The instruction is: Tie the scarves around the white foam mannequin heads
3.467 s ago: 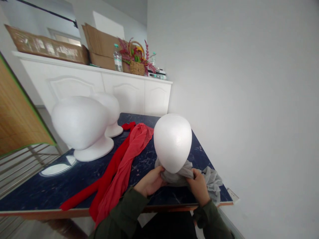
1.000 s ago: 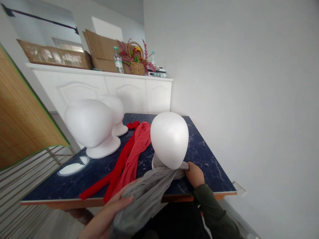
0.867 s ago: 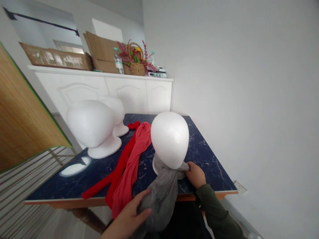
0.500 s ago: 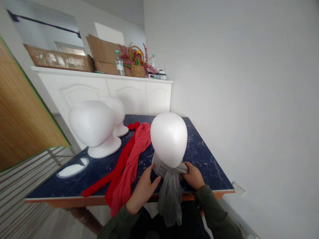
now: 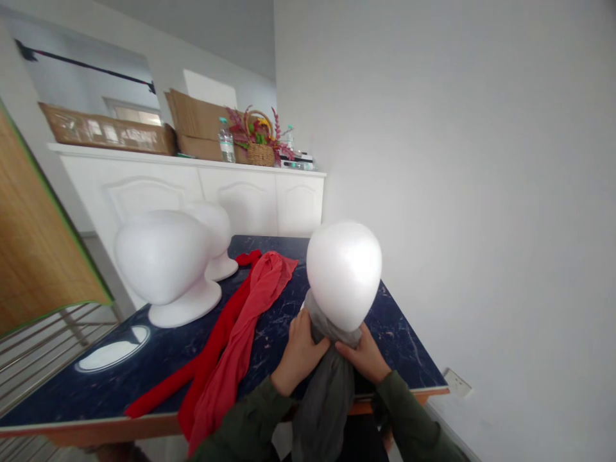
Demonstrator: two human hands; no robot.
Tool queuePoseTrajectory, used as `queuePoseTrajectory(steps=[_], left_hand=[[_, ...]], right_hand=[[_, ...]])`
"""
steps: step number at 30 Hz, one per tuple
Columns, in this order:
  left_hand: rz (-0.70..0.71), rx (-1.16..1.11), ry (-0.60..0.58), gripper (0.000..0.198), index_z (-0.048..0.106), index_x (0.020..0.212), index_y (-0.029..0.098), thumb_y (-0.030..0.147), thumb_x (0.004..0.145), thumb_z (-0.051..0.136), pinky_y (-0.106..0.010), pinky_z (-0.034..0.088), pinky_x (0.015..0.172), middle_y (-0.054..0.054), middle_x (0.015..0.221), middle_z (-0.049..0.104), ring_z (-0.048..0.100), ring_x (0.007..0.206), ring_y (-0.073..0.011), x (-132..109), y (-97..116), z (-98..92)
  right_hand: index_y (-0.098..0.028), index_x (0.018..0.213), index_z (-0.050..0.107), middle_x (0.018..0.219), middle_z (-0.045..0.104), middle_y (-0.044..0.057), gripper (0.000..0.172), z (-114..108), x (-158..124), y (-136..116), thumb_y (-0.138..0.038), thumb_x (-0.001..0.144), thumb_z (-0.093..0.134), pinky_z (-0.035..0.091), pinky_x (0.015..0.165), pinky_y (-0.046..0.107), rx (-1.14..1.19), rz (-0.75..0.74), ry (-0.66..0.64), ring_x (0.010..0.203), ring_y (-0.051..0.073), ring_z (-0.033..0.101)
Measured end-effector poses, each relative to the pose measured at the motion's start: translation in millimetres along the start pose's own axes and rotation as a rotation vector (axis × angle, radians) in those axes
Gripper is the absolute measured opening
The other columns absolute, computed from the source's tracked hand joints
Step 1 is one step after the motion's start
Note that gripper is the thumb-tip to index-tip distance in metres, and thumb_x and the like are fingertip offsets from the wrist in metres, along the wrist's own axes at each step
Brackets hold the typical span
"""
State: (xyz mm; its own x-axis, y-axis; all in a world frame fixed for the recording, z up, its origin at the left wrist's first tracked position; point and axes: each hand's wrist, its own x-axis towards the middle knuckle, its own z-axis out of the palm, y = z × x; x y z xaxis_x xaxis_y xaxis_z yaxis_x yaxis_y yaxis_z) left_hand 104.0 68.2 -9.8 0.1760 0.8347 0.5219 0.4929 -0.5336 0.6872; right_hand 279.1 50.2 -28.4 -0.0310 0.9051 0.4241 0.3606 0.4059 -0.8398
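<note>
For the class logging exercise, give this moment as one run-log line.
left hand: grey scarf | right hand: grey scarf | foam head: scarf wrapped beneath

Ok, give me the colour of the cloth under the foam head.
Grey: the cloth shows best in the head view.

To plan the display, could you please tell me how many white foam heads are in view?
3. The nearest head has a grey scarf under it, held by the left hand and right hand; another head stands left of it; the third head stands partly hidden behind that one.
</note>
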Motion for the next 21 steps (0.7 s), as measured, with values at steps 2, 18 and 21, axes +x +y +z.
queuePoseTrajectory(steps=[2, 18, 21], left_hand=[[0.064, 0.013, -0.018, 0.061, 0.036, 0.123, 0.016, 0.029, 0.069, 0.059, -0.045, 0.03, 0.097, -0.014, 0.121, 0.047, 0.04, 0.115, -0.029, 26, 19, 8.1], [-0.038, 0.029, -0.271, 0.074, 0.037, 0.126, 0.009, 0.02, 0.057, 0.063, -0.037, 0.035, 0.098, -0.017, 0.126, 0.044, 0.042, 0.118, -0.0274, 223, -58, 152.1], [-0.069, 0.079, -0.309, 0.082, 0.029, 0.133, 0.008, 0.021, 0.06, 0.061, -0.036, 0.031, 0.102, -0.02, 0.136, 0.033, 0.031, 0.127, -0.0289, 220, -79, 160.2]], right_hand=[[-0.014, 0.126, 0.042, 0.127, 0.049, 0.013, 0.066, -24, 24, -4, -0.036, 0.069, 0.066, 0.034, 0.1, 0.041, -0.047, -0.059, 0.043, 0.117, 0.026, 0.045], [-0.011, 0.121, 0.045, 0.116, 0.058, 0.013, 0.056, -105, 213, 117, -0.029, 0.07, 0.059, 0.04, 0.092, 0.035, -0.379, 0.116, 0.192, 0.108, 0.021, 0.053], [-0.013, 0.123, 0.042, 0.116, 0.057, 0.012, 0.057, -99, 219, 131, -0.033, 0.072, 0.058, 0.04, 0.092, 0.034, -0.407, 0.179, 0.156, 0.109, 0.02, 0.052]])
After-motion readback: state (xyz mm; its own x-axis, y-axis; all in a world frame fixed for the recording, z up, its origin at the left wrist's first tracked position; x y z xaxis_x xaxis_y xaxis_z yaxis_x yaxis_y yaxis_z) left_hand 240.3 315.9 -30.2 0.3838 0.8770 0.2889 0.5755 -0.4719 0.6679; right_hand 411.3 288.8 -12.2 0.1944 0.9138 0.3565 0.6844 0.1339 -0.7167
